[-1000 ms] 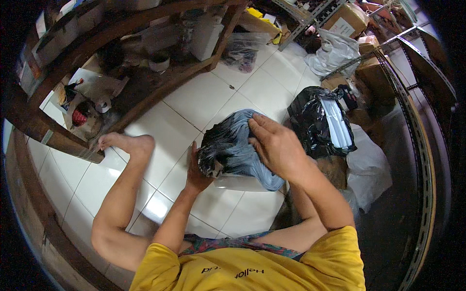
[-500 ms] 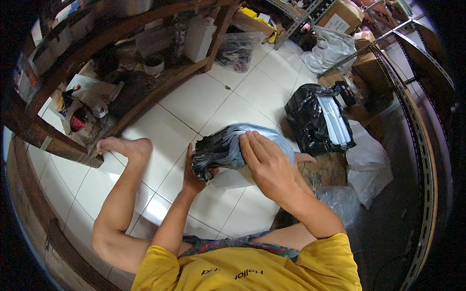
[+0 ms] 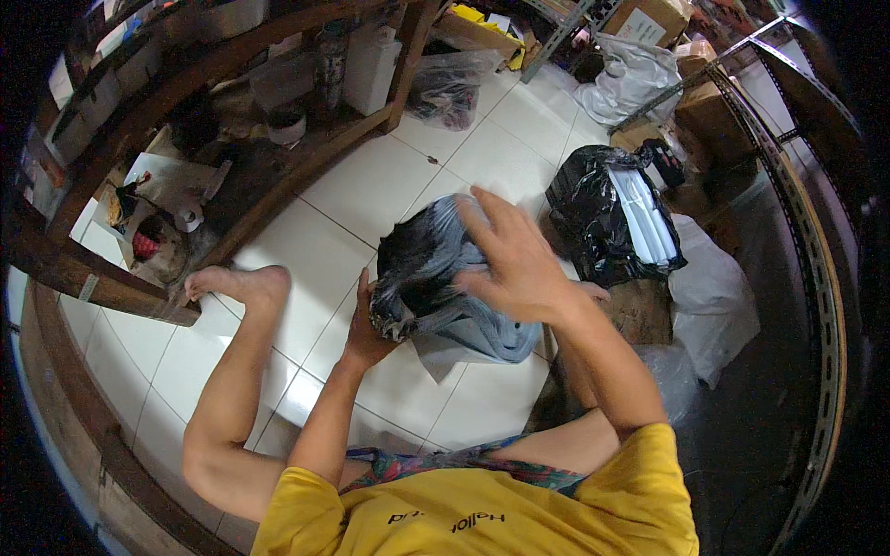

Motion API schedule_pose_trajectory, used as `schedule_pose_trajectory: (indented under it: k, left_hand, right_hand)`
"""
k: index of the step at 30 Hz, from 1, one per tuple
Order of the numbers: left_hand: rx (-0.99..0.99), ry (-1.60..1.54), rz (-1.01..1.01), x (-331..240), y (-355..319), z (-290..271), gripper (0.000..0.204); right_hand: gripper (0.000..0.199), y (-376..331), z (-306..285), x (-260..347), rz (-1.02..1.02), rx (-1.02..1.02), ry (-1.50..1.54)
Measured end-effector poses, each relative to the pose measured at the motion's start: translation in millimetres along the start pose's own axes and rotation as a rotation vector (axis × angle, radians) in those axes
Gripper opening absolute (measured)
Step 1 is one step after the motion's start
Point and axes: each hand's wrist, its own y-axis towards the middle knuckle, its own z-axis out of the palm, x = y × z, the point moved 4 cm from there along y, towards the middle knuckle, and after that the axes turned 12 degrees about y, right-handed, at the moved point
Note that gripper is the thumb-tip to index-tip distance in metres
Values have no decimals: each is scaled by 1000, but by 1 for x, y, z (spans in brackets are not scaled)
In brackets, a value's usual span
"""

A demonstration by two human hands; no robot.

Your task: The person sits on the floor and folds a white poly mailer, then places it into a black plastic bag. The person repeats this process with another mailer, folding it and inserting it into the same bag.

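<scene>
The left hand (image 3: 363, 326) grips the lower left edge of a crumpled grey-and-black plastic mailing bag (image 3: 436, 283), held above the middle of the white tiled floor (image 3: 371, 185). The right hand (image 3: 512, 259) lies on the bag's top with fingers spread, not clenched. A black plastic sack of white packets (image 3: 612, 218) sits near the floor's right edge.

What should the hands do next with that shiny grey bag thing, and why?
Probably press the right hand down to flatten the grey plastic bag. The bag bulges with blue cloth showing at its lower edge, the left hand grips its left end, and the right hand lies spread over the top, so smoothing it seems the likely small move.
</scene>
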Motion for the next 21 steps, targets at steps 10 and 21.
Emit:
schedule_pose_trajectory:
  k: [10, 21]
  left_hand:
    - [217, -93, -52, 12, 2, -7, 124]
    - [302, -289, -302, 13, 24, -34, 67]
  right_hand:
    - [87, 43, -13, 12, -28, -43, 23]
    - [76, -165, 86, -49, 463, -782, 1144]
